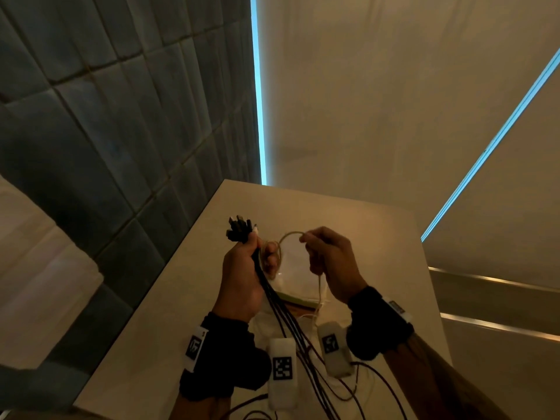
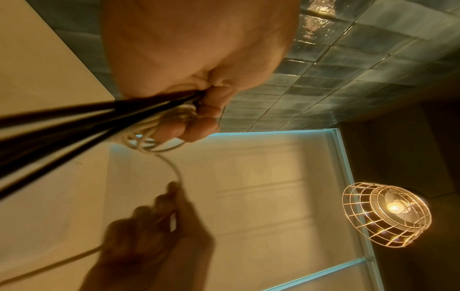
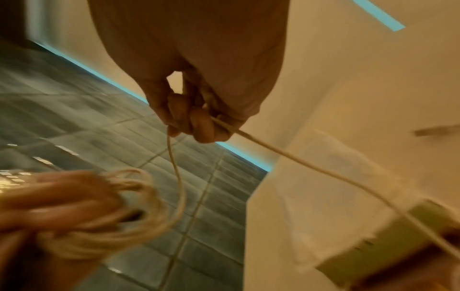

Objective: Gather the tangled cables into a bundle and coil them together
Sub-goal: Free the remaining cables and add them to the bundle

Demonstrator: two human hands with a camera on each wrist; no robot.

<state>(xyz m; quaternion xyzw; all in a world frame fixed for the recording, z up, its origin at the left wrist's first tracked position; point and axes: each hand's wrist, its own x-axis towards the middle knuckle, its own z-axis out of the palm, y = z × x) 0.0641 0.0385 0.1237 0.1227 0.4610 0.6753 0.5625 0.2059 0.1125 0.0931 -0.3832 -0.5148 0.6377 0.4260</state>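
- Above the surface (image 1: 169, 313): left hand (image 1: 242, 277) grips black cables (image 1: 281, 310) plus pale coil (image 2: 149, 141).
- right hand (image 1: 330, 262) pinches the pale cord (image 3: 286, 155), looped between both hands.

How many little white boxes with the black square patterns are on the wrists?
3 show. One white box sits on the left wrist's outer side, one beside its inner side, and one by the right wrist. Others may be hidden.

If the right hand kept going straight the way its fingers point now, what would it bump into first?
Probably the left hand and its bunch of black cables: the right hand, pinching the pale cable, points toward them. Depth is unclear.
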